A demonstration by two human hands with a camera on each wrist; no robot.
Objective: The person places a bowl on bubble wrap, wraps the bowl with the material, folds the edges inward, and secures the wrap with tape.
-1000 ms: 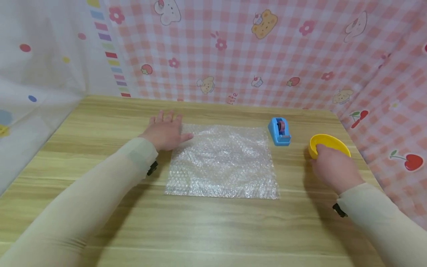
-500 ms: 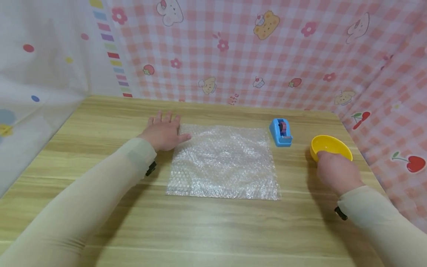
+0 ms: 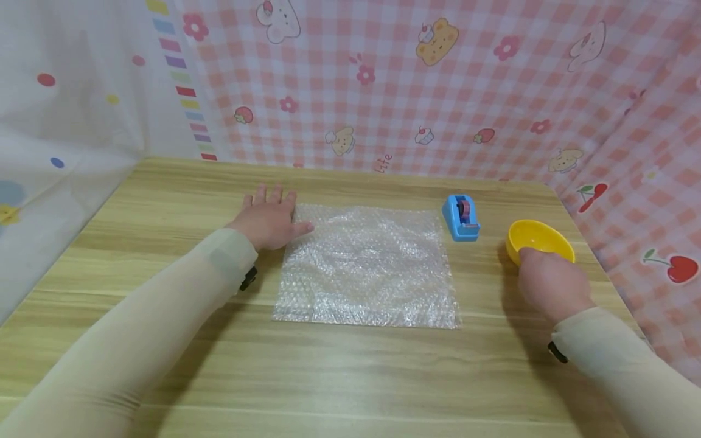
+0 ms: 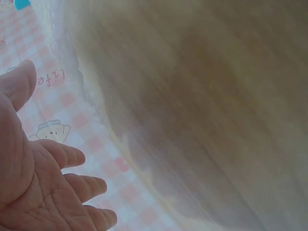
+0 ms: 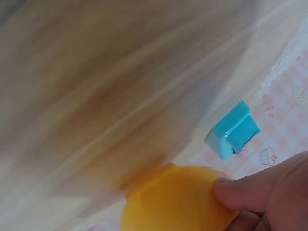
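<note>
In the head view a yellow bowl [image 3: 533, 236] stands at the right of the table, its hollow facing up. My right hand [image 3: 555, 285] grips the bowl's near rim; the right wrist view shows the thumb [image 5: 228, 192] against its outer side. A sheet of bubble wrap [image 3: 369, 267] lies flat in the middle. Over its upper left corner my left hand [image 3: 268, 224] is spread, fingers straight and thumb reaching over the sheet. The left wrist view shows the palm [image 4: 43, 192] with nothing in it. Whether the bowl touches the table is hard to tell.
A blue tape dispenser [image 3: 461, 218] with a pink roll stands between the bubble wrap and the bowl, towards the back. Pink checked cloth [image 3: 383, 91] borders the wooden table [image 3: 339, 377] behind and at right; white dotted cloth [image 3: 71, 109] hangs at left.
The right hand has drawn back slightly from inside the bowl to its near rim. In the last half second the bowl has shifted slightly left with it. The left hand has hardly moved.
</note>
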